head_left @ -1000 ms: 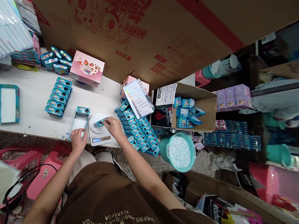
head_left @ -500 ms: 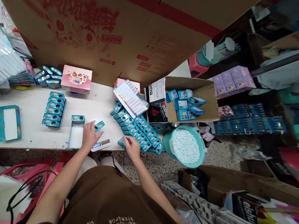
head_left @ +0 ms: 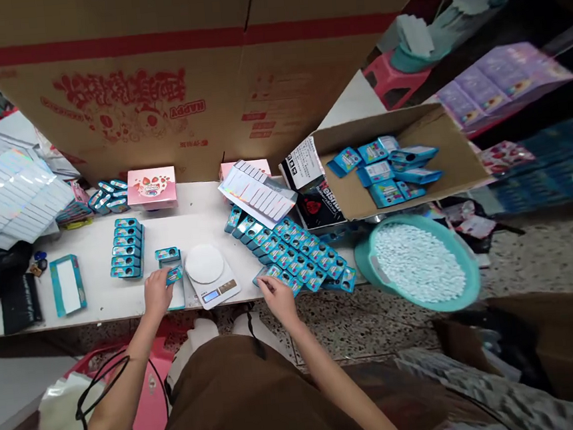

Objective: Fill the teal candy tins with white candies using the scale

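My left hand point(head_left: 157, 293) is closed on a small blue tin point(head_left: 174, 275) and holds it over a shallow blue-rimmed tray point(head_left: 178, 298) left of the white scale point(head_left: 210, 273), whose round plate is bare. Another blue tin point(head_left: 167, 254) sits at the tray's far end. My right hand point(head_left: 277, 293) reaches into the near end of a pile of blue tins point(head_left: 294, 254) right of the scale, fingers pinched on one tin at the table's front edge.
A stack of blue tins point(head_left: 126, 248) and an empty tray point(head_left: 68, 283) lie to the left. A pink box point(head_left: 152, 186) stands at the back. A cardboard box point(head_left: 463, 166) holds blue packs. A teal basin of white pellets point(head_left: 418, 262) sits on the floor.
My left hand lifted the tin off the scale and carried it left to the tray. My right hand left the scale and went to the pile of tins. The camera swung right.
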Tool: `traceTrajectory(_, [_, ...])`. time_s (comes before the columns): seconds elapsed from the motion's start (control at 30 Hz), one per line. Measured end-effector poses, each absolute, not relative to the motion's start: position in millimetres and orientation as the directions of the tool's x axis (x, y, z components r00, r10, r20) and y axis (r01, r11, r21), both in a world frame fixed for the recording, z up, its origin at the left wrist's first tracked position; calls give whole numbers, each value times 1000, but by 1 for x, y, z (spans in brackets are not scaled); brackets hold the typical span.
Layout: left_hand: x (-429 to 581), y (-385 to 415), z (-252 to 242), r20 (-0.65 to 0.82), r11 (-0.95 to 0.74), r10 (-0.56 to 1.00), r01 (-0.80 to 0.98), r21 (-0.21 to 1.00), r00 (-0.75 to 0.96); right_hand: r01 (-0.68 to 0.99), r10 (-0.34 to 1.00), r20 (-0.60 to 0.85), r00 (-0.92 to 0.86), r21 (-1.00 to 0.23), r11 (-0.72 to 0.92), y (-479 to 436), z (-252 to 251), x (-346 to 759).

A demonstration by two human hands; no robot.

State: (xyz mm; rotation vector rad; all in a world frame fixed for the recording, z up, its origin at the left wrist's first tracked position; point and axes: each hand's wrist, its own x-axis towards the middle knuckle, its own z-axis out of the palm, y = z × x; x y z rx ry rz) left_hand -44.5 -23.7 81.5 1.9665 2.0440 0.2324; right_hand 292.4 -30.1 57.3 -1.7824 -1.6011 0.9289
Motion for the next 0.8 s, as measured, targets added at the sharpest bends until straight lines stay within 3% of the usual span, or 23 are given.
traceTrajectory(0.13, [-62,-12,74,-118,67,992,949,308,-32,613,994,-103,18,-785,-92,-29,64,277])
traceTrajectory(0.37, [-54,-9,79,-232,462,886,802,378,-401,624,994,-113,8,-776,-94,-32,70,259])
traceTrajectory(0.53, [-49,-4,71,-400,643,755,703,302,-519,610,993,-117,13,-786,-100,-33,70,250])
traceTrajectory(0.8, [-45,18,46,-411,768,639,573,287,-650,648,990,-143,-2,-754,-107,-32,77,247])
